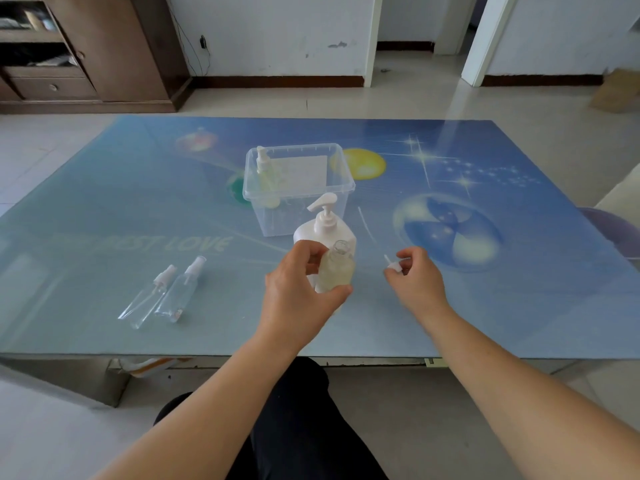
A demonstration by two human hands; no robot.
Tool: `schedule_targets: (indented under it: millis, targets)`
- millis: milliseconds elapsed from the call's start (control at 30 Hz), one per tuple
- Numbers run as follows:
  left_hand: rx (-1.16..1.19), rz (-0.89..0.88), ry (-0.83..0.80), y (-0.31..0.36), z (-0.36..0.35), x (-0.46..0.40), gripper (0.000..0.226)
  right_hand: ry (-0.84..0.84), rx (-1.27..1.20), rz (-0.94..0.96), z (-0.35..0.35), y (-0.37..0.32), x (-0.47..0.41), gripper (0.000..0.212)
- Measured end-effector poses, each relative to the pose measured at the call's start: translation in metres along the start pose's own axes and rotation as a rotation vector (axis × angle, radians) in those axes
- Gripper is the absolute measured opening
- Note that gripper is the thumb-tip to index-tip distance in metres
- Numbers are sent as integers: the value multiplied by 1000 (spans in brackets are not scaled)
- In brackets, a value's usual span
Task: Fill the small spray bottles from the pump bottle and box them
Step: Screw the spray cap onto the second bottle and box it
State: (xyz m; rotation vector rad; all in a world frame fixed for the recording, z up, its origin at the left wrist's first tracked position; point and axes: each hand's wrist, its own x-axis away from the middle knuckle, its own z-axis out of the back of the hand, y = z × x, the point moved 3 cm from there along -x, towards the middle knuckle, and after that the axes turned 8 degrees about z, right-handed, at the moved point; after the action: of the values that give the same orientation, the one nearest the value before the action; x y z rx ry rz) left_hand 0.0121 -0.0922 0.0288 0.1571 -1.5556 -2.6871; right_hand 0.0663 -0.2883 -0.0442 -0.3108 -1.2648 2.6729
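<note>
Two bare hands work over the near-centre of the glass-topped table with the blue space print (104, 216). Left hand (298, 296) curls its thumb and fingers round a small clear open-necked bottle of pale yellow liquid (336, 271), upright, no cap on. Right hand (420, 282), just right of it, pinches a small white spray cap (394, 266) in its fingertips, dip tube pointing up-left; cap and bottle are apart. Directly behind the held bottle stands the large white plastic pump bottle (325, 226), nozzle facing left. Left of the hands, two empty clear small spray bottles with white caps (162, 296) lie side by side on the table, caps pointing away. Further back, a clear rectangular plastic storage box (343, 178) sits mid-table, holding one filled capped spray bottle (266, 174) upright in its left end. Beyond the table: tiled floor, brown wooden cabinet (104, 50) at far left.
</note>
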Motion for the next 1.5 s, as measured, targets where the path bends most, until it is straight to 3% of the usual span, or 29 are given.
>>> schedule_targets:
  millis: [200, 367, 533, 1100, 1267, 1500]
  targets:
    - [8, 21, 50, -2, 10, -1, 44, 225, -454, 107, 21, -49, 7, 21]
    - [22, 24, 106, -3, 24, -7, 43, 217, -843, 132, 31, -91, 9, 19]
    - [10, 20, 158, -6, 39, -13, 44, 94, -985, 176, 33, -119, 15, 9]
    - [58, 152, 259, -47, 64, -12, 42, 4, -628, 303, 24, -124, 18, 38]
    - [36, 147, 279, -49, 66, -10, 44, -35, -468, 395, 27, -137, 16, 36]
    - [18, 72, 251, -41, 61, -5, 45, -354, -106, 578, 30, -190, 12, 26]
